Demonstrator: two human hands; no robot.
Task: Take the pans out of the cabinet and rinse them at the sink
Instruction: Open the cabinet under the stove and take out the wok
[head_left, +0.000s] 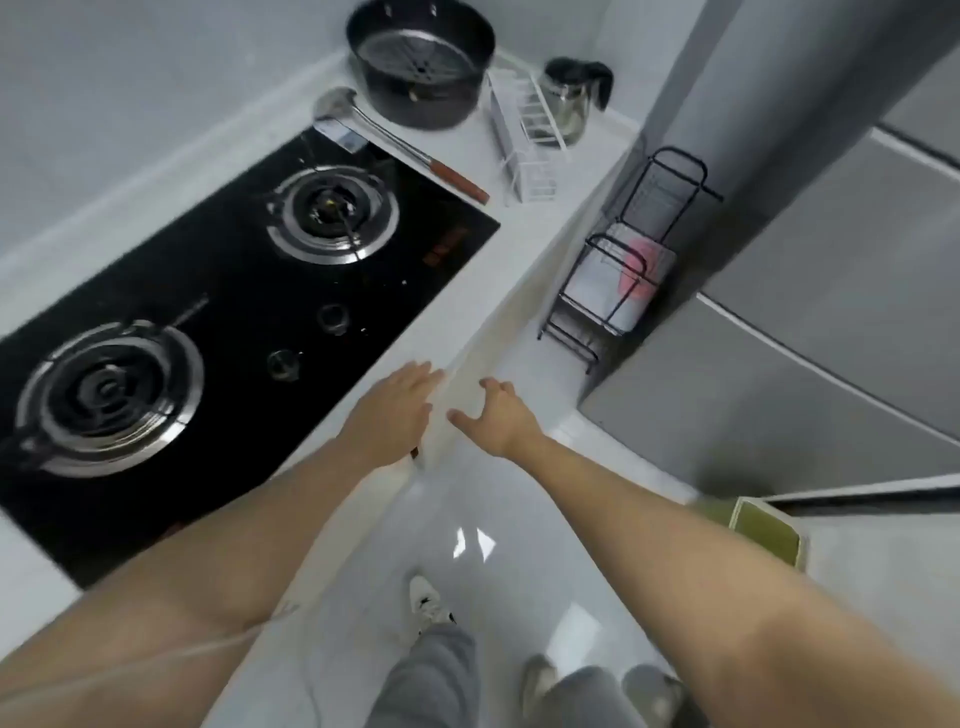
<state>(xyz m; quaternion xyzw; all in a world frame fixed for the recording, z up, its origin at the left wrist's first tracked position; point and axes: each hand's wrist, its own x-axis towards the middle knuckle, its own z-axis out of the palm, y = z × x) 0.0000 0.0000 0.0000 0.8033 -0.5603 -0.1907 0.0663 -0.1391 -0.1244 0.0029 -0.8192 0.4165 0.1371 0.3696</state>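
Observation:
My left hand (392, 413) lies flat on the white counter's front edge (467, 343), fingers together and pointing forward, holding nothing. My right hand (496, 415) hovers just beyond that edge with its fingers spread, in front of the white cabinet face below the counter. A dark deep pot (421, 57) with a metal steamer insert stands at the back of the counter. The cabinet's inside is hidden and no sink is in view.
A black two-burner gas hob (218, 312) fills the counter to my left. A ladle (395, 140), a white wire rack (524, 135) and a glass kettle (571, 98) lie behind it. A black wire rack (618, 270) stands on the floor beside grey fridge doors (810, 291). A green bin (763, 530) sits at right.

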